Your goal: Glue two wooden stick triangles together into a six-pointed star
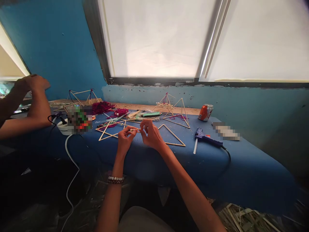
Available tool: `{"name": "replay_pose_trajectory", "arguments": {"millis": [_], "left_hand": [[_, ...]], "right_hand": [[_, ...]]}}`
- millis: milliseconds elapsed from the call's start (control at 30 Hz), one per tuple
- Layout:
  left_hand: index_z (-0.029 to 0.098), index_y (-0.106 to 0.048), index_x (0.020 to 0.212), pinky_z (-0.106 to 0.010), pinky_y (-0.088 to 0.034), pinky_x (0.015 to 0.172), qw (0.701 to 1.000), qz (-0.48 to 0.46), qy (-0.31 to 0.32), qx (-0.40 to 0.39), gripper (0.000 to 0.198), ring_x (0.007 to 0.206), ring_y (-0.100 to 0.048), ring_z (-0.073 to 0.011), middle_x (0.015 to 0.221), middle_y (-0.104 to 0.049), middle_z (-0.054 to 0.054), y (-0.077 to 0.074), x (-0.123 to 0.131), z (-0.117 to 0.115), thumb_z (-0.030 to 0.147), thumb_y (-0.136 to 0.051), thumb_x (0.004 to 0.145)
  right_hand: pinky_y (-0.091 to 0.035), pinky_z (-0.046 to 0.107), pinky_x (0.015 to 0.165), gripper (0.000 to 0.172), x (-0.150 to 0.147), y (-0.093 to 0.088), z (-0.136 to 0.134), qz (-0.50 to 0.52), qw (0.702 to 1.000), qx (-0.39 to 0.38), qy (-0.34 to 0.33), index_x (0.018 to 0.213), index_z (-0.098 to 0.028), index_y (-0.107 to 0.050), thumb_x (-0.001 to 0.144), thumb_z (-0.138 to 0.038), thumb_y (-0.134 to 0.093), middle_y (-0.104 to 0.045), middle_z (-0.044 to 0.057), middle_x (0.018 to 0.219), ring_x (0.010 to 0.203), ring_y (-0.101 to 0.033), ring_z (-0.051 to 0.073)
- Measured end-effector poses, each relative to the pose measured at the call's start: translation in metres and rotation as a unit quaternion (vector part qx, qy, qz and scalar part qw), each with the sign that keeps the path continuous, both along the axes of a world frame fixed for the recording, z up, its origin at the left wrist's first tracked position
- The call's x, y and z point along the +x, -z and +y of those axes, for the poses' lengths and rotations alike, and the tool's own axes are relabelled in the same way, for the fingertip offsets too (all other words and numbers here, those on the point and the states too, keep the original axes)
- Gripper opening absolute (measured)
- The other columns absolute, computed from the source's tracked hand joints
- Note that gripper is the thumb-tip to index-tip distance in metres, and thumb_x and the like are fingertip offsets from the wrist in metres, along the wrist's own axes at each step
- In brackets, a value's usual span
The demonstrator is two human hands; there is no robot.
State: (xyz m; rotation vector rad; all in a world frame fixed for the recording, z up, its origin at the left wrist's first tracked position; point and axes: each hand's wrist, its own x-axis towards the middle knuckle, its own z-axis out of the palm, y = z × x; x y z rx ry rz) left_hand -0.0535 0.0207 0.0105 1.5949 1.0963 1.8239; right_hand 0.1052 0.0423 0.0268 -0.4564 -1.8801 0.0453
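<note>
Over the blue-covered table (212, 167), your left hand (126, 141) and right hand (151, 133) are together.
Both pinch a thin pale stick (134, 130), just beside a stick triangle (173, 135).

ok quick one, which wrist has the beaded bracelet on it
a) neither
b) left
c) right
b, the beaded bracelet sits on the wrist behind the left hand, while the wrist behind the right hand is bare
</note>
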Motion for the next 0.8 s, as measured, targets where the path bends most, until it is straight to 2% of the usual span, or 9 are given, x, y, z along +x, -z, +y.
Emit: {"name": "replay_pose_trajectory", "arguments": {"millis": [400,800], "left_hand": [[0.019,-0.074,0.086,-0.028,-0.049,0.075,1.0,0.005,-0.004,0.002,0.023,0.075,-0.065,-0.0165,0.081,-0.073,-0.003,0.0029,-0.0026,-0.0004,0.042,-0.071,0.084],[0.02,-0.075,0.084,-0.03,-0.05,0.077,1.0,-0.006,-0.007,0.02,0.023,0.078,-0.068,-0.0186,0.079,-0.074,-0.002,0.0036,-0.0036,0.0006,0.042,-0.073,0.082]], "right_hand": [[-0.041,0.025,0.061,0.026,-0.0005,0.0,-0.0001,0.013,0.999,-0.012,-0.046,0.113,-0.025,-0.036,0.095,-0.016,-0.052,-0.054,-0.001,0.088,0.063,-0.044,0.012],[-0.04,0.023,0.061,0.037,-0.0006,-0.0034,-0.0032,0.039,0.99,-0.089,-0.103,0.113,-0.026,-0.033,0.088,-0.012,-0.055,-0.051,-0.004,0.088,0.063,-0.041,0.01]]}}
